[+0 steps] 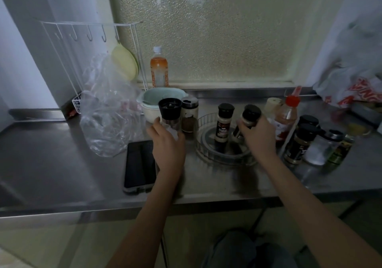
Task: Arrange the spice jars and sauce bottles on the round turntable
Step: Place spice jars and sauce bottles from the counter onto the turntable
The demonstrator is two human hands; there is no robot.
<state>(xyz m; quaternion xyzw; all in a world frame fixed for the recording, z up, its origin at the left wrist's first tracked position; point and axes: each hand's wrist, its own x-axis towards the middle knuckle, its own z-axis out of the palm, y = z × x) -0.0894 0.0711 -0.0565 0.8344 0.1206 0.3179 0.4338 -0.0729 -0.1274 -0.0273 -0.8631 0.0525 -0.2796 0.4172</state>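
Observation:
A clear round turntable (pixel 203 143) sits on the steel counter. One black-capped spice jar (pixel 223 126) stands upright inside it. My right hand (pixel 258 135) grips a second black-capped jar (pixel 249 115), tilted over the turntable's right half. My left hand (pixel 167 141) holds a black-topped grinder (pixel 170 110) left of the turntable. A brown spice jar (pixel 189 115) stands beside the grinder. A red-capped sauce bottle (pixel 287 114) and a pale bottle (pixel 272 105) stand behind my right hand. Several more jars (pixel 299 143) wait at the right.
A phone (pixel 140 164) lies by my left wrist. A crumpled clear plastic bag (pixel 107 114), stacked bowls (pixel 149 102), an orange drink bottle (pixel 158 69) and a white wire rack (pixel 91 46) stand at the back left. A printed plastic bag (pixel 355 85) sits far right.

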